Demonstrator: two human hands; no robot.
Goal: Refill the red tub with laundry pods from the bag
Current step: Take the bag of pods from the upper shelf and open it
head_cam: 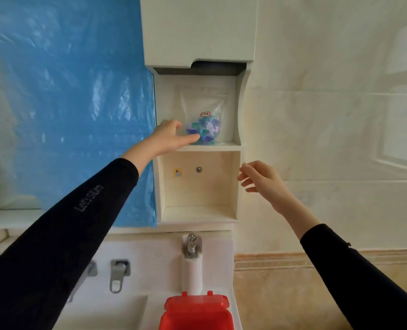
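the person's left hand [171,136] reaches up to the upper shelf [209,147] of a small wall cabinet, where the clear bag [203,115] of laundry pods [203,131] stands upright against the back wall. the grip of that hand is wide: the thumb stretches along the shelf edge and touches the bottom of the bag at the pods, while the fingers spread toward the bag's left side, so it looks like a hand about to close on the bag rather than one already holding it. going for the heavy bottom makes sense, since the pods are heaped there and the empty upper part of the bag is only loose film that would crumple. the right hand [260,177] hangs in the air to the right of and below that grip, beside the lower shelf opening, fingers loose and spread, holding nothing; it seems placed to catch or steady the bag as it comes off the shelf. the red tub [196,313] sits well below the grip on the tabletop [150,270] by the tap [192,245], at the bottom edge of the view, with its lid apparently tipped up, ready to receive pods. a blue plastic sheet [67,103] covers the wall to the left of the grip. the refill has not yet started, judging by the bag still on its shelf.
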